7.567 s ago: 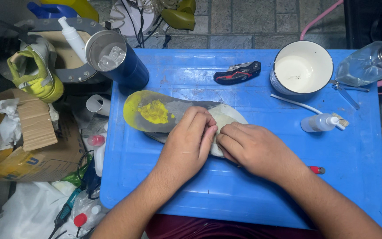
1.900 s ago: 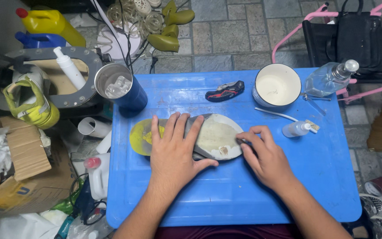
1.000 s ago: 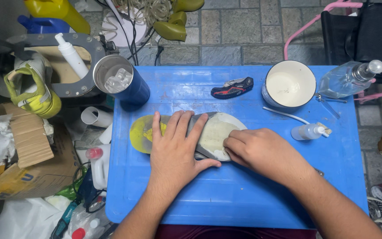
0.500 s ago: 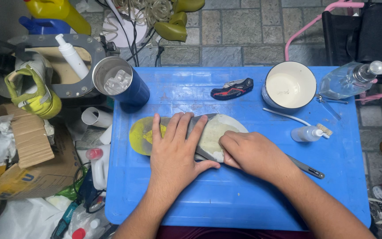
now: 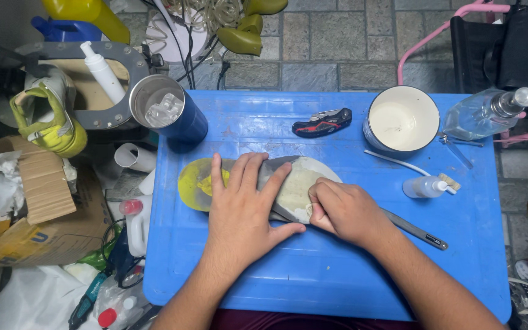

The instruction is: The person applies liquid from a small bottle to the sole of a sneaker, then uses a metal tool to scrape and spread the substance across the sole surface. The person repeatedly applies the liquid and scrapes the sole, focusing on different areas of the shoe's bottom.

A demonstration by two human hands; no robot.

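A shoe sole [image 5: 294,186], yellow at its left end and pale at its right, lies on the blue table [image 5: 337,281]. My left hand [image 5: 242,211] presses flat on the sole's middle, fingers spread. My right hand [image 5: 343,211] is closed on a thin grey tool [image 5: 414,229] whose handle sticks out to the right; its tip is hidden at the sole's right edge.
A white bowl [image 5: 401,119], a folding knife [image 5: 322,122], a small squeeze bottle [image 5: 426,186], a clear bottle [image 5: 487,113] and a blue metal cup [image 5: 169,113] stand along the table's back. Cardboard, bottles and a yellow shoe [image 5: 50,119] crowd the floor at left.
My right hand has slid left along the sole's right edge with the tool. My left hand stays pressed on the sole.
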